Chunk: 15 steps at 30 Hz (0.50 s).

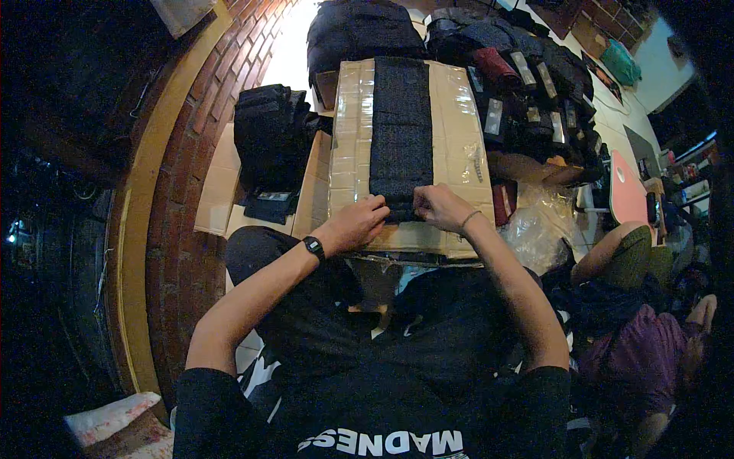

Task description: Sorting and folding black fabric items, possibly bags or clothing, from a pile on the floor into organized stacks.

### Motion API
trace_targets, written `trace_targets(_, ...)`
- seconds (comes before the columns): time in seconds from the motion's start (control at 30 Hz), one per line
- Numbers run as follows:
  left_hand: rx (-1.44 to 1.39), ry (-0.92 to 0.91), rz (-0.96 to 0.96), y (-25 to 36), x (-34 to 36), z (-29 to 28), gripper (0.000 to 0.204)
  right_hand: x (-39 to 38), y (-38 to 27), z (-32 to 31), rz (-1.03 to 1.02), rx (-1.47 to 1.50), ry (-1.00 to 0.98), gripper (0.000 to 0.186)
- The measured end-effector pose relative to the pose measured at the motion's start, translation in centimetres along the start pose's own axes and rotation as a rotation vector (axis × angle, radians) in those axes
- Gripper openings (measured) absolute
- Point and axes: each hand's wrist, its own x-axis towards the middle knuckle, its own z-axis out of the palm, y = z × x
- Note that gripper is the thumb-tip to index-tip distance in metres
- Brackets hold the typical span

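Centre of frame: the left hand (353, 224), wearing a black wristwatch (313, 247), and the right hand (440, 206) are meeting at the near end of a long dark folded garment (401, 126), fingers pinching its hem. The garment is lying lengthwise on a taped cardboard box (459, 115), bare cardboard flanking it on both sides. Stacked dark clothing (271, 138) is crowding the box at upper left, tagged bundles (527, 84) at upper right; crumpled clear plastic (543, 222) is sitting right of the right hand.

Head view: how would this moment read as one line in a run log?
left hand on near end of dark folded garment | right hand same end | garment lies lengthwise on taped cardboard box | stacked dark clothes left
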Motion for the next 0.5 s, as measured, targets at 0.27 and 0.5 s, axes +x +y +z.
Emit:
trace_targets(0.27, 0.214, -0.005, 0.066, 0.3, 0.4, 0.5, 0.022, -0.8, 0.1, 0.6, -0.038, 0.01, 0.073, 0.011)
trace_targets(0.5, 0.462, 0.042, 0.083, 0.6, 0.4, 1.1, 0.022, -1.1, -0.4, 1.0, 0.003, 0.005, 0.108, 0.011)
